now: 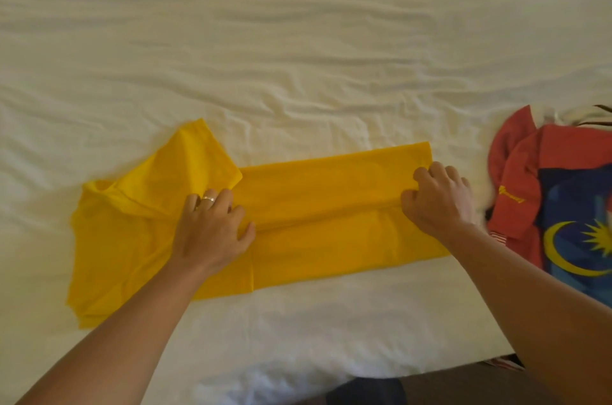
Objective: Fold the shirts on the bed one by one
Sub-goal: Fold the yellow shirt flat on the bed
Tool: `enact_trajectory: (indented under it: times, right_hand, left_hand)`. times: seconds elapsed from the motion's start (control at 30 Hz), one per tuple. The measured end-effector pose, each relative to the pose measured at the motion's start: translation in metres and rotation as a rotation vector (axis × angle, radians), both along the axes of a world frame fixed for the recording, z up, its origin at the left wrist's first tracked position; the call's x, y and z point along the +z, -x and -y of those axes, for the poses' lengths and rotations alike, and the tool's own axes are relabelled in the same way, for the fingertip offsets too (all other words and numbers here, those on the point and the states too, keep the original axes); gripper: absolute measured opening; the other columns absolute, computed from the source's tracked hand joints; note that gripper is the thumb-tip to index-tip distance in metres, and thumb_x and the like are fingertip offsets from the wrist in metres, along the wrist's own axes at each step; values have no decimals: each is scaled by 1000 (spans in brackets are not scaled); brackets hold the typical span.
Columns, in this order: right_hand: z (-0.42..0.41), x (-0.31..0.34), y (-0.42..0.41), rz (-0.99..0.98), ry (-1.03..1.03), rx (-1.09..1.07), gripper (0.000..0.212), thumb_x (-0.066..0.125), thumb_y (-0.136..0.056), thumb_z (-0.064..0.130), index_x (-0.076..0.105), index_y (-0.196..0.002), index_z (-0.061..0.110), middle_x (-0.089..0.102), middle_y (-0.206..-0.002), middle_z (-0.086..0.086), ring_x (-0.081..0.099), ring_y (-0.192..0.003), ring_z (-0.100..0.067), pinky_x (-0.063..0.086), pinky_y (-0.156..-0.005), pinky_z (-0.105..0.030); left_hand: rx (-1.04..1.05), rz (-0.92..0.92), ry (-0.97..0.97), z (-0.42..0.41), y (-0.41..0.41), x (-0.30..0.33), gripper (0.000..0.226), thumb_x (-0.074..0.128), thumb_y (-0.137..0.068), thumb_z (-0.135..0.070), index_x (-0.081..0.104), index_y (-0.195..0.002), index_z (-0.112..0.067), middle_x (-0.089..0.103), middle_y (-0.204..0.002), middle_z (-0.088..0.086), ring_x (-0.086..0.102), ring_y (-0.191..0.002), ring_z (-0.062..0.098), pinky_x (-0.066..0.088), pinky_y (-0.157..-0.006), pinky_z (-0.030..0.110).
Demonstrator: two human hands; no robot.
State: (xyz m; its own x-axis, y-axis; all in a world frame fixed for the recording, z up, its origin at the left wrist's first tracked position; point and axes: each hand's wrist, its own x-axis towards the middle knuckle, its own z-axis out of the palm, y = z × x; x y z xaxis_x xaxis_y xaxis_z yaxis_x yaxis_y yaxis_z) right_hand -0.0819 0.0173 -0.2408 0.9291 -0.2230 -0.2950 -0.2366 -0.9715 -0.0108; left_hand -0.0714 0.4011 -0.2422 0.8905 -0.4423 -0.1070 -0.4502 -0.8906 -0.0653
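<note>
Yellow shirt: thin knit cloth, matt, smooth where folded, soft creases at the sleeve end. Bed sheet: off-white woven cloth, matt, heavily wrinkled all over. Red shirt: matt cloth, rumpled; its blue panel with the yellow crescent and star print looks flatter and slightly smoother than the fabric around it. Ring on the left hand: polished metal, glossy.

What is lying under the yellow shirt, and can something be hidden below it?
The yellow shirt lies on the white bed sheet. Both hands rest on it. Whatever is beneath the cloth is covered and cannot be seen.
</note>
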Motion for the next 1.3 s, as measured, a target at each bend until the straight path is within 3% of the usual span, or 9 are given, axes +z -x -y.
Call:
enact_trajectory:
  times: [0.1, 0.23, 0.37, 0.47, 0.6, 0.7, 0.9, 1.13, 1.3]
  right_hand:
    - [-22, -12, -8, 113, -44, 99, 42, 43, -81, 37, 67, -99, 8, 59, -103, -19, 55, -96, -41, 47, -77, -48]
    - [-49, -35, -12, -7, -71, 244, 62, 34, -92, 51, 53, -141, 18, 44, -150, -17, 45, -131, -42, 43, -97, -54]
    - [-31, -58, 1, -130, -70, 197, 75, 16, -95, 71, 5, -161, 37, -8, -169, -5, 0, -155, -34, 16, -120, -54]
    - [-10, -63, 10, -125, -69, 137, 78, 9, -91, 78, -9, -158, 43, -20, -167, 0, -11, -155, -28, 8, -122, -50]
    - [-16, -59, 5, -146, -74, 80, 82, 15, -88, 80, -3, -159, 43, -14, -168, -1, -7, -155, -28, 9, -122, -51]
    - [-46, -45, -5, -148, -101, -24, 77, 38, -93, 66, 14, -159, 33, -6, -169, -4, -2, -154, -31, 10, -120, -54]
    - [-177, -16, -42, 74, -356, 73, 38, 56, -96, 35, 62, -127, 14, 54, -134, -12, 45, -126, -36, 38, -100, -47]
    - [-329, -24, -100, -31, -530, -26, 57, 53, -95, 50, 48, -139, 13, 47, -142, -15, 43, -132, -38, 38, -104, -46]
    - [-352, -36, -110, -94, -399, -140, 46, 54, -91, 28, 50, -134, 11, 52, -141, -15, 44, -134, -37, 39, -106, -46]
  left_hand:
    - [16, -19, 56, 21, -4, -13, 41, 48, -90, -49, 70, -100, -16, 61, -103, 11, 57, -92, 36, 41, -74, 46]
    - [107, -157, 74, 42, -2, -44, 73, 37, -91, -61, 50, -148, -18, 46, -154, 14, 45, -135, 42, 38, -103, 54]
    - [155, -224, 61, 38, 11, -75, 89, 25, -92, -75, 18, -163, -22, 9, -171, 6, 16, -155, 34, 28, -115, 54]
    - [171, -203, 67, 35, 14, -87, 90, 20, -91, -78, 11, -164, -25, 1, -172, 2, 10, -157, 29, 28, -116, 53]
    - [195, -257, 76, 37, 11, -87, 91, 19, -88, -80, 5, -163, -30, -5, -171, -2, 3, -157, 27, 24, -118, 52]
    - [172, -200, 125, 32, 16, -67, 84, 36, -88, -69, 28, -160, -26, 22, -168, 8, 26, -150, 35, 29, -114, 53]
    - [187, 58, 244, -28, 78, -30, 55, 54, -92, -48, 59, -138, -19, 54, -146, 11, 56, -123, 38, 42, -97, 51]
    - [454, 44, 78, -147, 125, -50, 70, 37, -100, -61, 45, -151, -14, 39, -159, 17, 43, -138, 42, 34, -102, 53]
    - [545, -102, 23, -165, 139, -66, 84, 30, -97, -72, 31, -159, -14, 23, -166, 17, 29, -148, 41, 27, -111, 57]
